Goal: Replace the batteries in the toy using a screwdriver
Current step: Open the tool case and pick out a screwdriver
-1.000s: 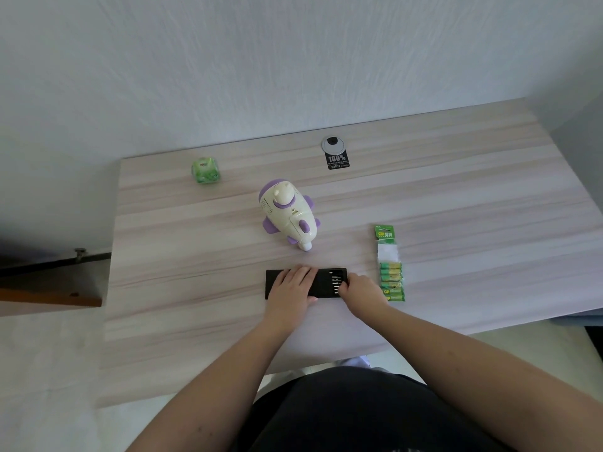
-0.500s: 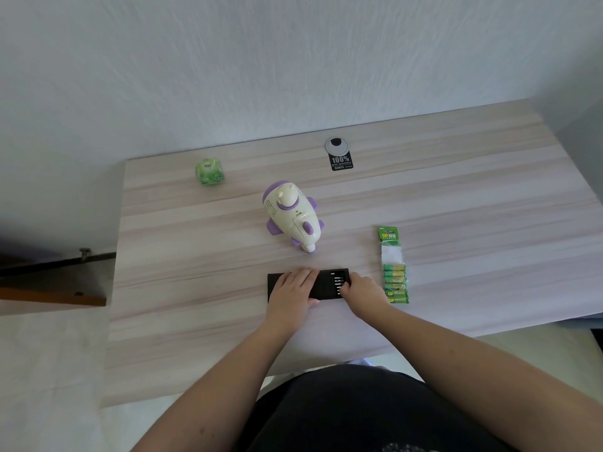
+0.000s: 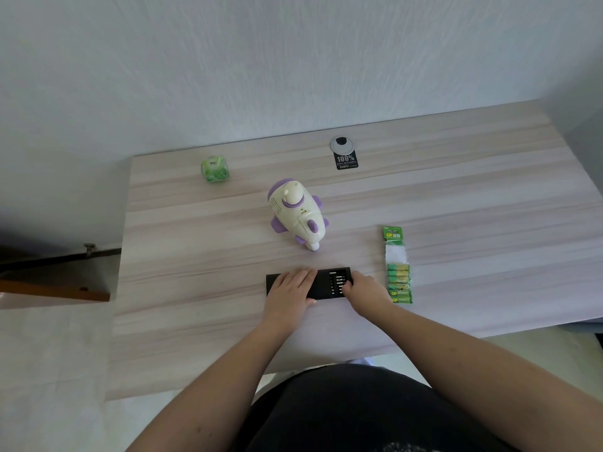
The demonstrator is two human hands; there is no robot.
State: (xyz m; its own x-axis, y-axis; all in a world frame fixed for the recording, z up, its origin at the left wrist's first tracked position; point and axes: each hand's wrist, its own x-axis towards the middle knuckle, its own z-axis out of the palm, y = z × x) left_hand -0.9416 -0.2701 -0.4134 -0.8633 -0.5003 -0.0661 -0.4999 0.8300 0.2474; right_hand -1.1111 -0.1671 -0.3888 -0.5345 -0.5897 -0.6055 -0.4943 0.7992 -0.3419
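The toy, a cream and purple plastic figure with a rounded body and a small snout, lies on the pale wood-grain table with its narrow end toward the person. Taking the toy as the landmark: just nearer the person than it lies a flat black screwdriver kit case, its long side running left to right, with a row of thin metal bits showing in its right part.

The left hand lies palm down on the left half of the case, fingers straight and close together, pressing on it. The right hand rests at the right end of the case with its fingers bent onto the bits; whether they pinch one of the bits cannot be told, as the fingertips are too small to make out.

To the right of the toy and a little nearer the person lies a strip pack of green GP batteries, just beside the right hand. Beyond the toy to the left sits a small green cube. Beyond it to the right, by the wall, is a round grey cable grommet with a black "100%" label touching its near side.
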